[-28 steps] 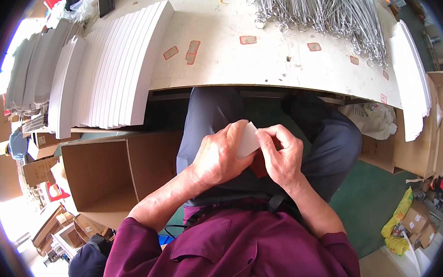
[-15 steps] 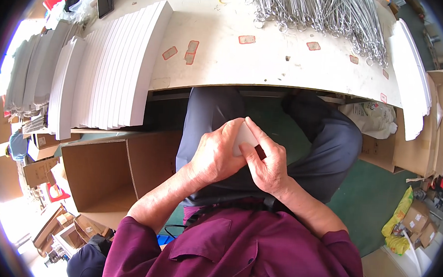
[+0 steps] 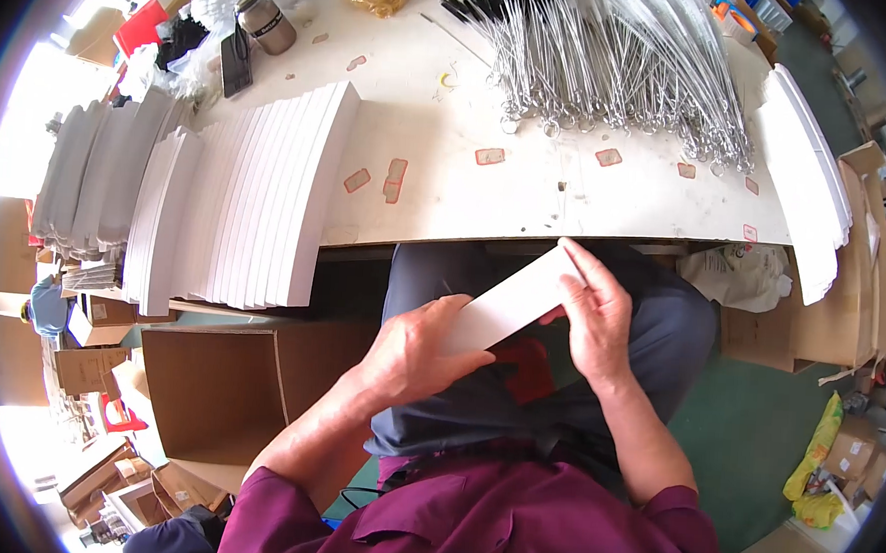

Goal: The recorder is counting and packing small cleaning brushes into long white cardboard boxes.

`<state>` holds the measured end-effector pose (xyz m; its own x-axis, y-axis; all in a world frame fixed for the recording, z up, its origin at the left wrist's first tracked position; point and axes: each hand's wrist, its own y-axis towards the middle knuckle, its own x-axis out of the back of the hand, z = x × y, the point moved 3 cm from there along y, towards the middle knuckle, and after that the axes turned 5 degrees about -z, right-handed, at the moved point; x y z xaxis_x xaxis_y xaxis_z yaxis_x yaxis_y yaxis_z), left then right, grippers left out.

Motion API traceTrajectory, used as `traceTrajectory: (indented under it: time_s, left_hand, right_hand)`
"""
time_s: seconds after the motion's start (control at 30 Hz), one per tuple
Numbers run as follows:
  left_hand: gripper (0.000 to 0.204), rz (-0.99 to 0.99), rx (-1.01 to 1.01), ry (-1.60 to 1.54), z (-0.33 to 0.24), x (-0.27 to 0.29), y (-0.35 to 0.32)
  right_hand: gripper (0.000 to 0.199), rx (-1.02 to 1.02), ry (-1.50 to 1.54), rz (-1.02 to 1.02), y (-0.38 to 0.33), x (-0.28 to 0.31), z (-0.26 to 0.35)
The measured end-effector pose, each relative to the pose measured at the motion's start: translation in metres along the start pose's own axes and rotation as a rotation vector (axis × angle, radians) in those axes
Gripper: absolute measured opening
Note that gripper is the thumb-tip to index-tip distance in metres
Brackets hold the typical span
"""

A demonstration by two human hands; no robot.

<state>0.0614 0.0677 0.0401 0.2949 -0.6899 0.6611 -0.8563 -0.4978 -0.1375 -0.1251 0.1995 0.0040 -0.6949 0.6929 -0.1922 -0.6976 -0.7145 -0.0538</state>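
A narrow white paper box [image 3: 512,305] lies slantwise above my lap, between my two hands. My left hand [image 3: 414,350] is closed round its lower left end, with the thumb along the near edge. At the upper right end, my right hand [image 3: 598,315] grips it, thumb on top and fingers on the far side. Whether the box's ends are folded closed is hidden by my hands. Beyond them is the white table [image 3: 447,197]. A row of similar white boxes [image 3: 257,187] stands side by side on its left.
Wire brushes with looped ends [image 3: 614,75] are heaped at the far right. Flat white card pieces [image 3: 803,185] hang over the right edge. A flask [image 3: 266,22] and a phone [image 3: 236,65] are at the back left. An open cardboard carton [image 3: 212,390] stands below, left of my legs.
My hands have moved apart, the right one up and to the right. The white box, mostly covered before, now shows at length between them. The view has tipped up toward the table's far side.
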Motion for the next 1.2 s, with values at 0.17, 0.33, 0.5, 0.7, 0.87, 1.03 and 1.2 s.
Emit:
traceTrajectory:
  time_s: [0.17, 0.33, 0.5, 0.7, 0.87, 1.03, 1.2]
  left_hand:
    - [0.076, -0.035, -0.061, 0.199, -0.018, 0.017, 0.003]
    - [0.068, -0.06, 0.021, -0.031, -0.011, 0.027, 0.0]
    - [0.032, 0.085, 0.26, -0.399, 0.0, 0.038, -0.003]
    - [0.027, -0.54, 0.213, 0.041, 0.032, 0.13, -0.028]
    - [0.021, -0.886, 0.253, 0.604, 0.082, 0.219, -0.053]
    - [0.02, -0.991, 0.306, 0.825, 0.172, 0.278, -0.063]
    - [0.02, -0.931, 0.557, 1.055, 0.2, 0.302, -0.057]
  right_hand:
    - [0.038, 0.068, 0.001, -0.082, 0.027, 0.016, 0.014]
    - [0.037, 0.016, 0.025, -0.021, 0.045, 0.002, 0.02]
    - [0.037, -0.006, 0.044, 0.005, 0.047, -0.013, 0.024]
    - [0.032, 0.18, -0.188, 0.053, 0.067, -0.016, 0.026]
    - [0.024, 0.191, -0.378, -0.026, 0.1, 0.007, -0.005]
    - [0.022, 0.181, -0.4, -0.03, 0.109, 0.003, -0.009]
    - [0.021, 0.227, -0.494, -0.078, 0.108, 0.006, -0.016]
